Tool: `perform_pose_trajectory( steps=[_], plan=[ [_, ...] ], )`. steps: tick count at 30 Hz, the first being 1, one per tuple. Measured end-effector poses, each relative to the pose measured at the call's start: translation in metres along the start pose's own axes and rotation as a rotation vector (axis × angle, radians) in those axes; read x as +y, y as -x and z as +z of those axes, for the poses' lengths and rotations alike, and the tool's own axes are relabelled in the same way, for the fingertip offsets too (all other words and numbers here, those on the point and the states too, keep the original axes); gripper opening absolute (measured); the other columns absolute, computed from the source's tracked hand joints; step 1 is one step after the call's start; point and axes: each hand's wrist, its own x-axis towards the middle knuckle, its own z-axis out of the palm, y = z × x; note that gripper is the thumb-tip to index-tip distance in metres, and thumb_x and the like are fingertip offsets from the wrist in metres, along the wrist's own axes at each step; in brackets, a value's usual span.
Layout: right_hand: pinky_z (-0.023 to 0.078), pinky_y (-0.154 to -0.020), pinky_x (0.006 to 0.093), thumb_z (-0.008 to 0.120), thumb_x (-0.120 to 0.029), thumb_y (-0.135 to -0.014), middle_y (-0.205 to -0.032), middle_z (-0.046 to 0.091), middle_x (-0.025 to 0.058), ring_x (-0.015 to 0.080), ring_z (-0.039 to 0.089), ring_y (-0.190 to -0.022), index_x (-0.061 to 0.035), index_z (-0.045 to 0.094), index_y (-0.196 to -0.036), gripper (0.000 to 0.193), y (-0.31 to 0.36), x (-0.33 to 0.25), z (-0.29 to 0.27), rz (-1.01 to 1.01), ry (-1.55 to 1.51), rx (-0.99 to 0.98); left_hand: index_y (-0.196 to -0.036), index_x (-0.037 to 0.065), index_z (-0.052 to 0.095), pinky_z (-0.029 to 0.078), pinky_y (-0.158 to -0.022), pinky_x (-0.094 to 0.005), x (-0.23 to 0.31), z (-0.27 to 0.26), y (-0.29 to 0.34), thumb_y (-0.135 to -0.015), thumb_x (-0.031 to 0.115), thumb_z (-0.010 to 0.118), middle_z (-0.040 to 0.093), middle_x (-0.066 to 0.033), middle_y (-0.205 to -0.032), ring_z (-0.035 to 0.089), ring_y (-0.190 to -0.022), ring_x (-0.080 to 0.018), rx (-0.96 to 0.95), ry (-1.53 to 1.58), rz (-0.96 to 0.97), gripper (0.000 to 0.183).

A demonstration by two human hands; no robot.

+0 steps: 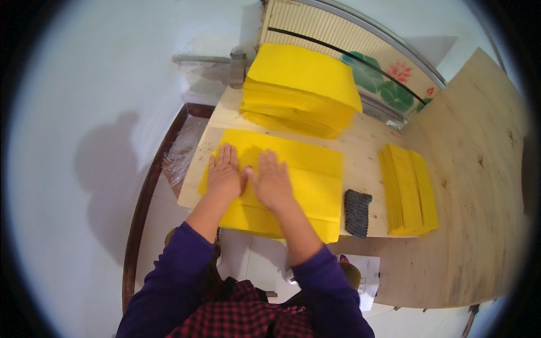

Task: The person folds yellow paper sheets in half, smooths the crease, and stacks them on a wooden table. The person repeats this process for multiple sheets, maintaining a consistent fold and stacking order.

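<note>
A yellow sheet (pixel 315 194), cloth-like or papery, lies partly folded at the front of the wooden table, its near edge reaching the table's front. My left hand (pixel 224 173) presses flat on its left part, fingers stretched out. Close beside it, my right hand (pixel 271 179) lies on the middle of the sheet with fingers spread, slightly blurred. The two thumbs nearly meet. Behind the sheet rises a tall stack of yellow sheets (pixel 301 73). Neither hand grips anything.
On the table (pixel 366 141), a dark grey knitted cloth (pixel 357 213) lies right of the sheet. Beyond it sits a pile of folded yellow pieces (pixel 408 191) by an upright wooden board (pixel 479 186). A clear jar (pixel 238 67) stands at the back left corner.
</note>
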Motion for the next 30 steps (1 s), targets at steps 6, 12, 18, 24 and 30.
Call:
perform_pose_trajectory(
  steps=[6,12,18,24,30],
  plan=[
    [0.01,-0.117,0.0459,0.028,-0.053,-0.098,-0.156,0.02,0.0156,0.0259,0.015,-0.146,-0.0006,0.025,-0.148,0.072,0.001,0.018,0.02,0.077,0.09,0.047,-0.149,-0.001,0.018,0.007,-0.118,-0.0439,-0.005,0.009,0.0,-0.097,0.045,0.037,0.014,-0.0156,-0.158,0.011,-0.147,-0.0246,0.066,-0.019,0.038,0.072],
    [0.009,-0.117,0.0465,0.031,-0.055,-0.096,-0.157,0.017,0.0167,0.0258,0.012,-0.146,0.0002,0.02,-0.149,0.077,0.039,0.102,-0.005,0.28,0.194,0.077,-0.149,-0.001,0.017,0.007,-0.118,-0.0444,-0.004,0.011,-0.003,-0.097,0.047,0.036,0.012,-0.0169,-0.158,0.011,-0.147,-0.0253,0.054,0.008,0.04,0.073],
    [0.008,-0.117,0.047,0.033,-0.054,-0.096,-0.157,0.013,0.0179,0.027,0.009,-0.147,0.001,0.015,-0.15,0.079,0.058,0.129,-0.014,0.409,0.138,0.068,-0.15,-0.001,0.015,0.006,-0.118,-0.0453,-0.005,0.009,-0.003,-0.098,0.048,0.032,0.01,-0.0153,-0.158,0.009,-0.147,-0.0248,0.025,0.012,0.017,0.074],
    [0.007,-0.117,0.0472,0.033,-0.054,-0.096,-0.157,0.013,0.0194,0.0278,0.009,-0.147,0.002,0.014,-0.149,0.079,0.071,0.141,-0.025,0.488,0.133,0.046,-0.15,0.0,0.014,0.006,-0.118,-0.0474,-0.028,-0.012,0.0,-0.098,0.046,0.033,0.009,-0.0135,-0.159,0.007,-0.147,-0.0247,-0.05,-0.004,-0.088,0.072],
    [0.012,-0.116,0.0505,0.035,-0.047,-0.098,-0.156,0.018,0.0191,0.03,0.014,-0.146,0.003,0.021,-0.148,0.072,0.073,0.123,-0.043,0.265,0.264,0.138,-0.149,0.0,0.021,0.007,-0.117,-0.0487,-0.014,-0.034,0.003,-0.099,0.044,0.033,0.017,-0.0148,-0.157,0.012,-0.146,-0.026,0.107,-0.161,0.078,0.067]
  ],
)
